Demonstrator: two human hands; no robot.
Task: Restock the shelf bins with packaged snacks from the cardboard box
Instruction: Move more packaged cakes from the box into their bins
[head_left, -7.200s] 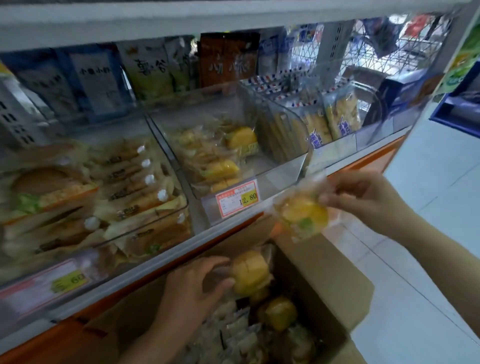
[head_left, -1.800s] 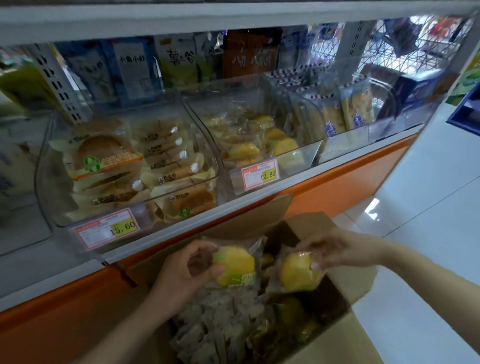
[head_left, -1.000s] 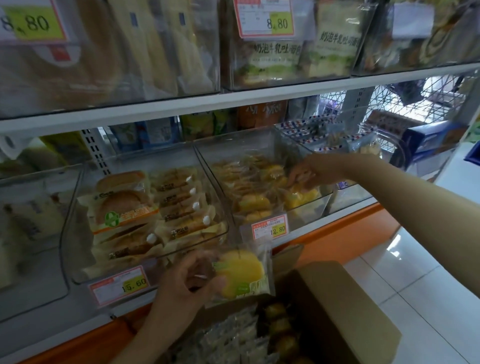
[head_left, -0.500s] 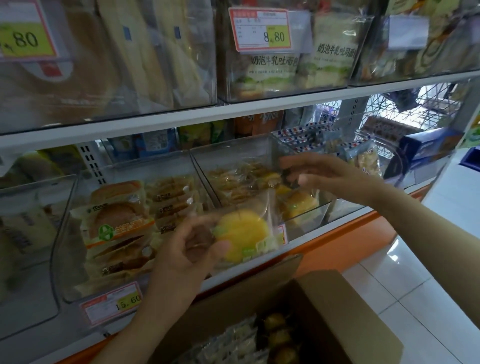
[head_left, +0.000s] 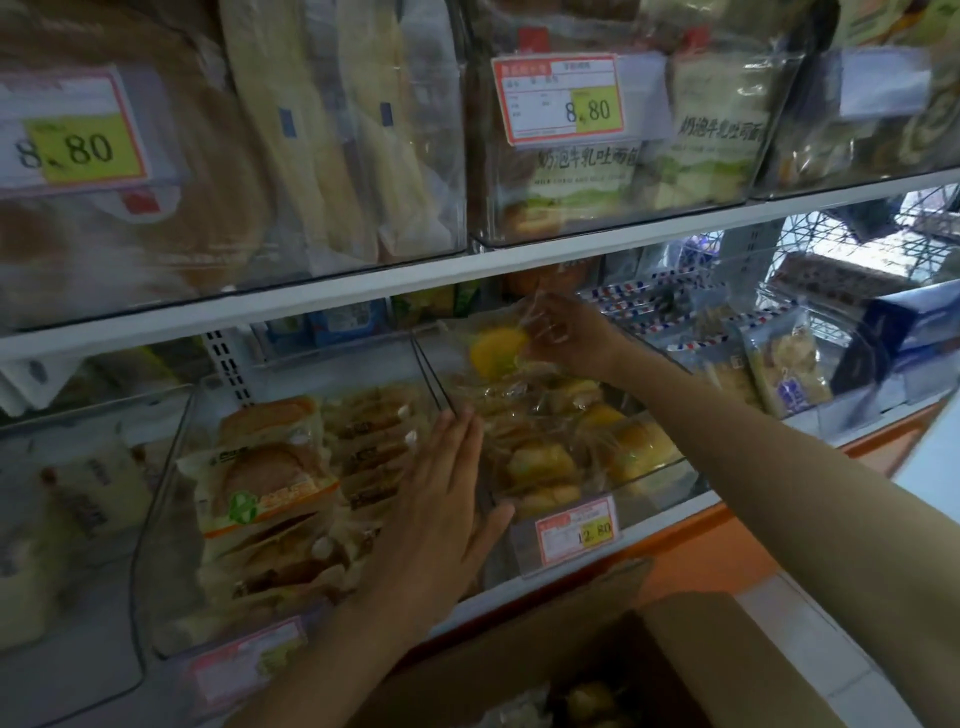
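Note:
My right hand (head_left: 563, 335) reaches deep into the middle clear bin (head_left: 654, 483) and pinches the clear wrapper of a yellow cake pack (head_left: 496, 351) at the back of the pile. My left hand (head_left: 441, 499) is flat with straight fingers, its palm against the divider wall between the middle bin and the left bin (head_left: 166, 519), holding nothing. The middle bin holds several yellow cake packs and carries a 12.80 tag (head_left: 576, 530). The cardboard box (head_left: 675, 649) stands open below the shelf, with a few packs showing inside.
The left bin holds bun and sandwich packs. Striped-edge packs (head_left: 779, 364) fill the bin to the right. An upper shelf (head_left: 363, 291) with bread bins and 8.80 tags hangs close above the hands. White tiled floor lies at the right.
The yellow pack my left hand held half a second ago is now in my right hand, at the back of the middle bin. My left hand has moved up flat against the divider.

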